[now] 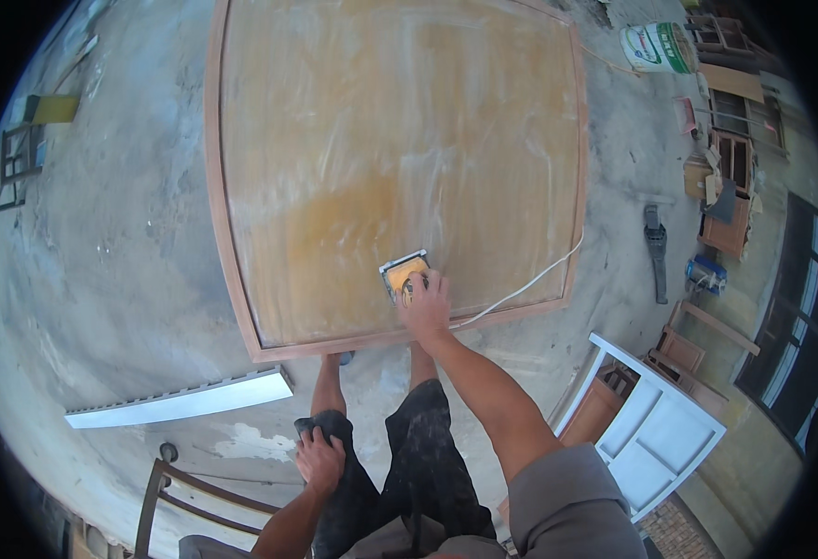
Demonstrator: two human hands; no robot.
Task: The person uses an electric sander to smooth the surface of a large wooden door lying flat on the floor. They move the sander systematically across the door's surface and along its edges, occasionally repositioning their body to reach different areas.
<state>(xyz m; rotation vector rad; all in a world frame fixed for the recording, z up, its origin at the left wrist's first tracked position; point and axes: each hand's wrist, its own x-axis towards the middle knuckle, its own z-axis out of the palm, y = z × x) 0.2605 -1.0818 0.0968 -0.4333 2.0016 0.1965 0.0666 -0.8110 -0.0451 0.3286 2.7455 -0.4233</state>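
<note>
My right hand (430, 306) is closed over the top of a small yellow electric sander (402, 271). The sander's flat, pale-edged pad lies on a large wooden panel (483, 130), close to its near edge. Pale dust streaks cover much of the yellowish-brown surface, and a deeper amber patch shows left of the sander. A reddish wood border (226, 270) frames the panel. From near my right wrist a white cord (530, 283) runs across the panel's near right corner. My left hand (320, 458) rests on my left knee, fingers spread, holding nothing.
A white slatted strip (185, 399) lies on the concrete floor at left, near a wooden chair back (213, 492). At right stand a white panelled frame (662, 430), a dark handheld blower (656, 252), a blue can (706, 274) and wooden cabinet parts (728, 228). A white-green bucket (656, 48) lies far right.
</note>
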